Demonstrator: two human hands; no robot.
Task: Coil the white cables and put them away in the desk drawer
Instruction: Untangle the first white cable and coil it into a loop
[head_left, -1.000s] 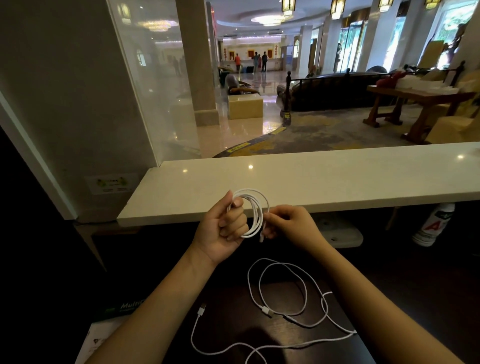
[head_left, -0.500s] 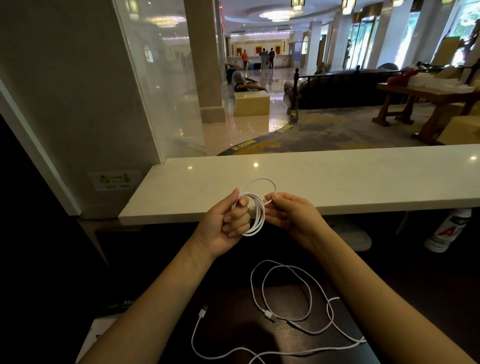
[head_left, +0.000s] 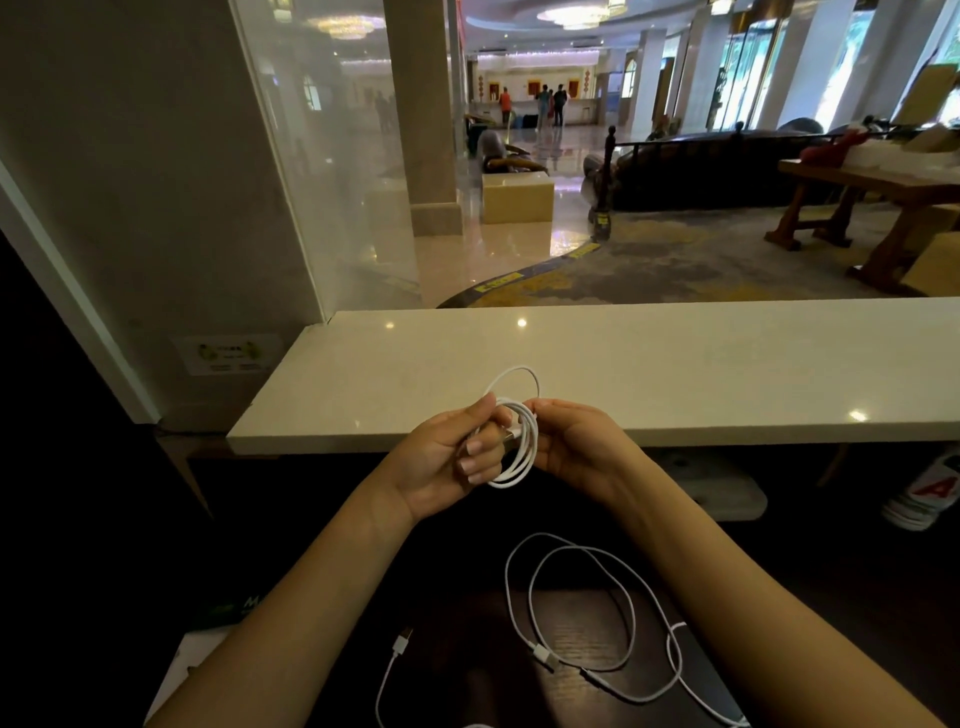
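Note:
A white cable wound into a small coil (head_left: 524, 457) is held between both hands in front of the counter edge. My left hand (head_left: 447, 462) grips the coil's left side, fingers curled around it. My right hand (head_left: 571, 447) pinches the coil's right side, and one loose loop stands up above the hands. A second white cable (head_left: 582, 613) lies uncoiled in loose loops on the dark desk (head_left: 467, 675) below my forearms, its plugs showing. No drawer is in view.
A long white stone counter (head_left: 675, 364) runs across just beyond my hands, with a glass panel (head_left: 322, 182) at its left. A white bottle with red lettering (head_left: 930, 493) stands under the counter at right. White paper (head_left: 176, 680) lies at lower left.
The end of the cable has been brought around the coil, forming a loose loop that now stands above the hands. Both hands stay on the coil.

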